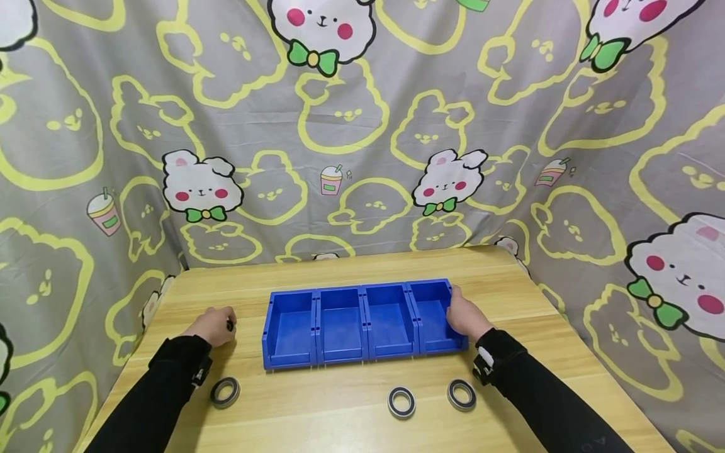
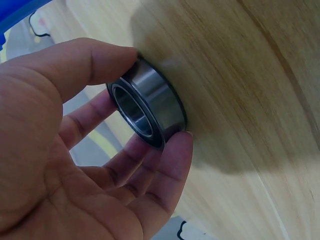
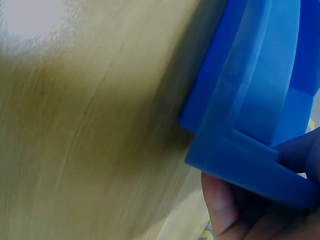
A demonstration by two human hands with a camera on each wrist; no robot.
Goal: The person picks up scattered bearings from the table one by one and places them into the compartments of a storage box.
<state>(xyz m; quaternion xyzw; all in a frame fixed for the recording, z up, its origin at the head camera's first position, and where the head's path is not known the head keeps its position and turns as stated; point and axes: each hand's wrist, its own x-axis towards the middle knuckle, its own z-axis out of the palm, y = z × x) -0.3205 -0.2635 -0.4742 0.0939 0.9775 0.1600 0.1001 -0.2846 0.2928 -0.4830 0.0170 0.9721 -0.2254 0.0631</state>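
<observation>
A metal ball bearing [image 2: 159, 97] with dark seals is pinched between the thumb and fingertips of my left hand [image 1: 212, 326], left of the blue bins. In the left wrist view it is tilted, its bore partly turned to the camera. My right hand [image 1: 467, 314] grips the right side wall of the rightmost blue storage bin [image 1: 443, 345], thumb inside and fingers outside. In the right wrist view, the wall of this bin [image 3: 250, 160] fills the right part, with fingers curled beneath its edge. Several such bins stand joined in a row, and their visible interiors hold nothing.
One bearing [image 1: 215, 397] lies on the wooden table [image 1: 317, 415] by the left forearm. Two others, a nearer bearing [image 1: 392, 404] and one further right [image 1: 452, 396], lie in front of the bins. A patterned curtain [image 1: 351, 207] surrounds the table's back and sides.
</observation>
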